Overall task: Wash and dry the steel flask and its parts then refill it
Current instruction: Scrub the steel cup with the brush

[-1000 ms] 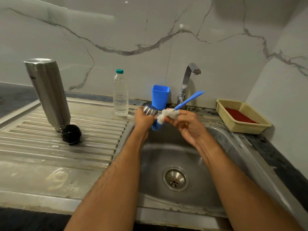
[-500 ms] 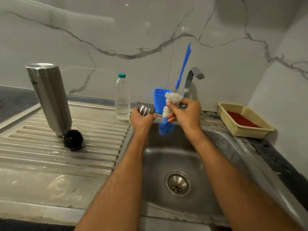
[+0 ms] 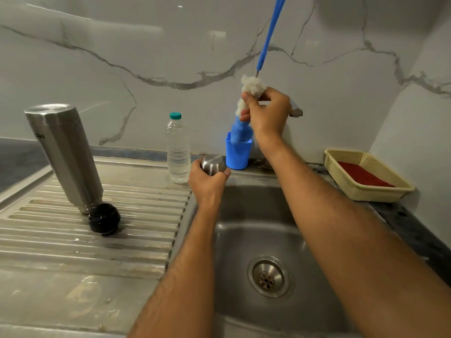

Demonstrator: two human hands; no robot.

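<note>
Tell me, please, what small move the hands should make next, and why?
Probably lower the brush the rest of the way into the blue cup. The right hand holds it upright by the bristles, handle up, its tip just above that cup. The left hand grips the steel cap by the sink, which would then be free for rinsing.

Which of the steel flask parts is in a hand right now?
The small steel cup, gripped by the left hand at the sink's edge. The flask body and black stopper sit untouched on the drainboard.
</note>
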